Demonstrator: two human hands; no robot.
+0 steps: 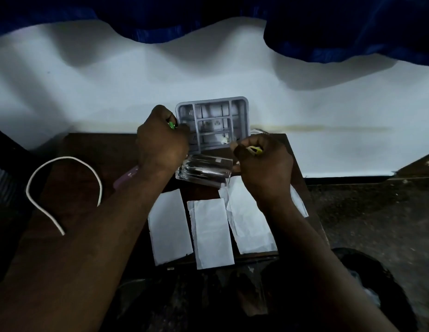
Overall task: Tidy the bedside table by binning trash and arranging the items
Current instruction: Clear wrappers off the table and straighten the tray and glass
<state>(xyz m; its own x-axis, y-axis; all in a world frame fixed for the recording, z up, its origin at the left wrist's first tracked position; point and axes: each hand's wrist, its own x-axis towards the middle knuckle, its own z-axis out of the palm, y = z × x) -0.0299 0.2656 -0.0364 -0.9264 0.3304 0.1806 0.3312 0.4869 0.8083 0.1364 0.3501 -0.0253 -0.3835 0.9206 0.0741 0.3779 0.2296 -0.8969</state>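
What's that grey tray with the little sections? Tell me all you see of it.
The grey tray looks like moulded plastic, rectangular with rounded corners, split by ribs into several compartments. It sits on the table, at its far edge by the white wall. A small pale scrap lies in a near compartment. The left hand overlaps its left edge.

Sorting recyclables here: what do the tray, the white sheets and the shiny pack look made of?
The tray: moulded plastic, matt grey; rounded rim, thin dividers. The sheets: paper, matt white; creased, ragged edges. The pack: probably clear plastic or foil, glossy; streaky reflections, though dim light leaves it open.
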